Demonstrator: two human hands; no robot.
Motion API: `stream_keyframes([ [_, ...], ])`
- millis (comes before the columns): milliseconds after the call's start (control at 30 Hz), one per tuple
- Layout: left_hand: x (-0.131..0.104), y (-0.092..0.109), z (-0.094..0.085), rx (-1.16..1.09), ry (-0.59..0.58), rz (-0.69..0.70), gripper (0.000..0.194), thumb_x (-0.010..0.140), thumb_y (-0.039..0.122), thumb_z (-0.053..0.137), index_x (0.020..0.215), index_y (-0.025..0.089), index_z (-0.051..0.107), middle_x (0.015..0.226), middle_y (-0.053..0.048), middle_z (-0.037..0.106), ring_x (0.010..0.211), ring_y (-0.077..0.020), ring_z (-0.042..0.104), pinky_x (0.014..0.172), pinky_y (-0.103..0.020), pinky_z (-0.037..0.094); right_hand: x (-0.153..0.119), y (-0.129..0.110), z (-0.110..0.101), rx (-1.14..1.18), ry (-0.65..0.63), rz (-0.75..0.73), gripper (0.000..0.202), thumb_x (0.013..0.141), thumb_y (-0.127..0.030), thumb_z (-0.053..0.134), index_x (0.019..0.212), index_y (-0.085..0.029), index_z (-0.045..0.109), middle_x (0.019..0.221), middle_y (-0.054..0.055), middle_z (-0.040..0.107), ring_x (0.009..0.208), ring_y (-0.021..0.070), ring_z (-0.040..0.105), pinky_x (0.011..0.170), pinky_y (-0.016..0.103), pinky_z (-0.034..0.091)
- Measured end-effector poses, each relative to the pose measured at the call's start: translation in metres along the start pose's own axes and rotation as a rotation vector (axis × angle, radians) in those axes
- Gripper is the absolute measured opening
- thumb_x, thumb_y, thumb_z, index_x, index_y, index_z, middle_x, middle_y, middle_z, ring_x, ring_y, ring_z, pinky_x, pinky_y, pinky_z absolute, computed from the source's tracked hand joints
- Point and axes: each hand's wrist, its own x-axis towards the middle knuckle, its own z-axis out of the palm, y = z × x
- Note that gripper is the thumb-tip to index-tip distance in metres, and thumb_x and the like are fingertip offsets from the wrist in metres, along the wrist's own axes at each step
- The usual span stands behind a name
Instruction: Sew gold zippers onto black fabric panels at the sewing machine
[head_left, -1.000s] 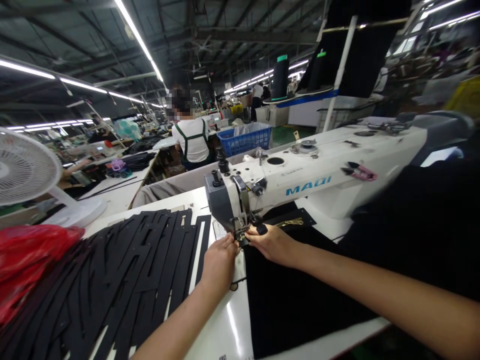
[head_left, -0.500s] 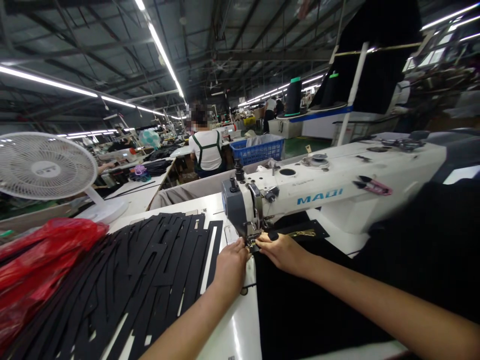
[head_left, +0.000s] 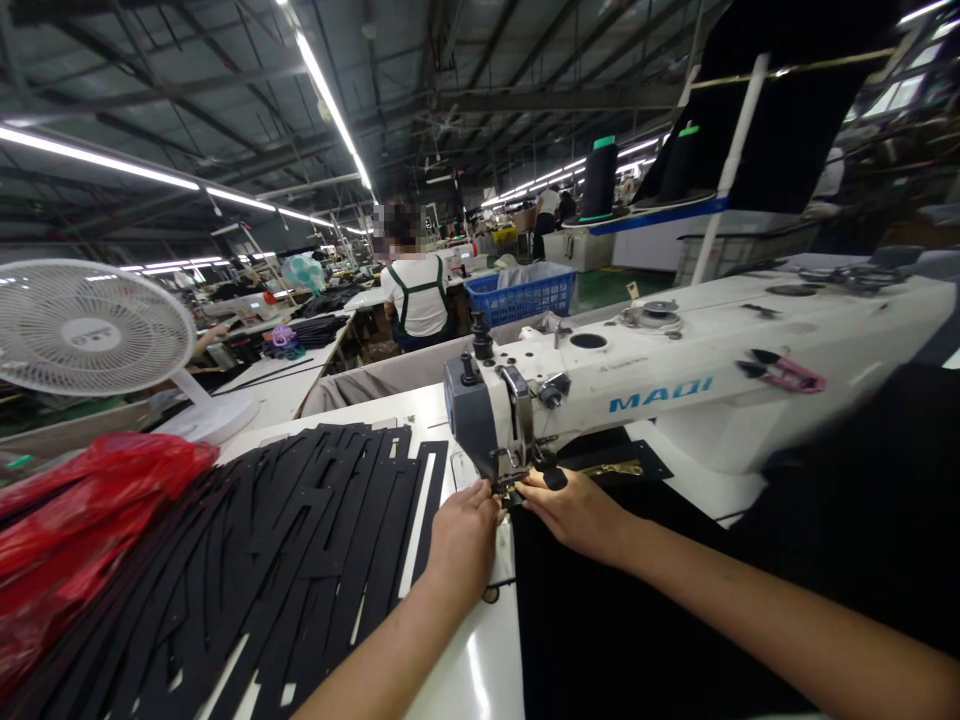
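Observation:
A white and grey sewing machine (head_left: 645,370) stands over the white table. Just left of its needle area is my left hand (head_left: 466,530), fingers pressed together at the edge of some dark material too small to make out. My right hand (head_left: 574,510) is right of the presser foot, its fingers bunched low on the black fabric (head_left: 630,630). What its fingertips pinch is hidden. A gold-coloured metal piece (head_left: 619,468) lies behind my right hand. Many cut black fabric strips (head_left: 300,540) are spread to the left of my left hand.
Red plastic (head_left: 97,530) lies at the left edge, below a white fan (head_left: 94,330). A blue basket (head_left: 521,297) and a seated person (head_left: 416,295) are beyond the table. Thread cones (head_left: 600,182) stand on a rack behind the machine. Small pink-handled snips (head_left: 791,372) rest on the machine arm.
The view has shifted slightly, so the machine's arm and the thread cones appear further right. Both hands stay beside the presser foot, with almost the same pose.

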Motion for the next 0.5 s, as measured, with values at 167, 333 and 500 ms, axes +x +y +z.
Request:
stream_keyframes([
  [167, -0.0017, 0.0032, -0.0017, -0.008, -0.005, -0.044, 0.008, 0.080, 0.012, 0.060, 0.084, 0.014, 0.067, 0.104, -0.012, 0.067, 0.100, -0.0246, 0.062, 0.088, -0.038, 0.051, -0.0016, -0.0003, 0.0027, 0.027, 0.028, 0.027, 0.020, 0.081, -0.009, 0.047, 0.091, -0.015, 0.064, 0.098, 0.011, 0.065, 0.091, 0.0227, 0.061, 0.083, 0.034, 0.048],
  [333, -0.0026, 0.0058, -0.0033, -0.034, 0.001, -0.052, 0.010, 0.079, 0.011, 0.061, 0.087, 0.015, 0.067, 0.104, -0.011, 0.067, 0.100, -0.0237, 0.062, 0.088, -0.037, 0.050, -0.0048, -0.0065, 0.0003, 0.064, 0.041, 0.045, 0.022, 0.082, -0.011, 0.044, 0.089, -0.015, 0.064, 0.096, 0.009, 0.065, 0.092, 0.0218, 0.060, 0.084, 0.033, 0.047],
  [500, -0.0021, 0.0043, -0.0021, -0.059, -0.007, -0.080, 0.016, 0.081, 0.010, 0.055, 0.085, 0.017, 0.068, 0.107, -0.009, 0.067, 0.102, -0.0234, 0.061, 0.089, -0.038, 0.050, -0.0012, -0.0080, 0.0021, 0.045, -0.008, 0.086, 0.026, 0.083, -0.011, 0.042, 0.097, -0.017, 0.064, 0.102, 0.009, 0.064, 0.098, 0.0202, 0.058, 0.091, 0.035, 0.043],
])
